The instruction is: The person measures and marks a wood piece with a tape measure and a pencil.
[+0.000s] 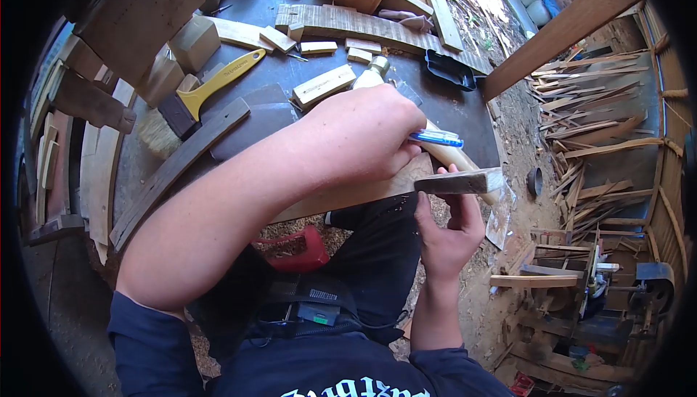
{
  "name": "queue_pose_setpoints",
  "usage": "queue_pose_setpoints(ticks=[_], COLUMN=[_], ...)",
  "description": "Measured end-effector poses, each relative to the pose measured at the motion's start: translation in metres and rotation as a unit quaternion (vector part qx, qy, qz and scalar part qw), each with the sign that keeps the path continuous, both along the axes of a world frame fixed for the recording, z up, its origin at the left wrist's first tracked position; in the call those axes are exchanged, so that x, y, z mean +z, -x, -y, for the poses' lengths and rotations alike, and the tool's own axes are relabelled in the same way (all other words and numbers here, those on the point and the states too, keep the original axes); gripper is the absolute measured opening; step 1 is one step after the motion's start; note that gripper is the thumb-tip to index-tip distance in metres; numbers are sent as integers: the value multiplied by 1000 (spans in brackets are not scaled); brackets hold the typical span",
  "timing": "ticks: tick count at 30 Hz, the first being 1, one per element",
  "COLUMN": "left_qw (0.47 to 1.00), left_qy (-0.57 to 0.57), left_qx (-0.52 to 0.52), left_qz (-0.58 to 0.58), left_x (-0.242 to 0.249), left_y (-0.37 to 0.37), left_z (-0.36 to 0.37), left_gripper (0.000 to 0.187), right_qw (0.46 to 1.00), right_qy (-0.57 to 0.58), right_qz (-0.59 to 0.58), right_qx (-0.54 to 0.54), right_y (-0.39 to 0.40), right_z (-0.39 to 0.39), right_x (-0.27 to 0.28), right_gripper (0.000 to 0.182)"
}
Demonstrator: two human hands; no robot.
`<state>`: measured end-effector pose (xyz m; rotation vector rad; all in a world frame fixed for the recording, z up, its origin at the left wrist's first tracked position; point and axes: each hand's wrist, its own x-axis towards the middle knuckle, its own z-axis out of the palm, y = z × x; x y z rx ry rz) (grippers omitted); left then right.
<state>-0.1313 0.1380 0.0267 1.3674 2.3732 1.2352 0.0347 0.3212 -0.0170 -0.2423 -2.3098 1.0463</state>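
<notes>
My left hand (396, 117) reaches across from the left, closed in a fist with a blue pen (438, 138) sticking out of it. Just below, my right hand (451, 228) grips a small wooden block (461, 182) between thumb and fingers. The block has a dark long side and a pale end. Behind it slants a smooth, pale rounded wooden piece (451, 156). A flat light board (356, 195) lies under my left forearm, partly hidden by it. Past my left fist stands a bottle with a metallic cap (376, 67), its lower part covered.
On the dark worktop (250, 23) lie a yellow-handled brush (218, 85), a curved dark strip (181, 168), a black tray (449, 70) and several wood offcuts. A wooden post (563, 30) rises at right. Below are a red object (294, 250) and a machine (599, 273).
</notes>
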Motion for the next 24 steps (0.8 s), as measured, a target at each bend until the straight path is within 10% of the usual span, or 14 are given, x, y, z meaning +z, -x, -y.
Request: queue_pose_setpoints(ticks=[24], left_qw=[997], left_qy=[-74], left_qx=[-8], left_qz=[20], left_x=[-5], left_y=[2], left_z=[-4], left_gripper=[25], right_qw=[993], right_qy=[-108], right_qz=[-21], right_qx=[-33], right_y=[4], right_z=[6], right_x=[-1], right_gripper=[51])
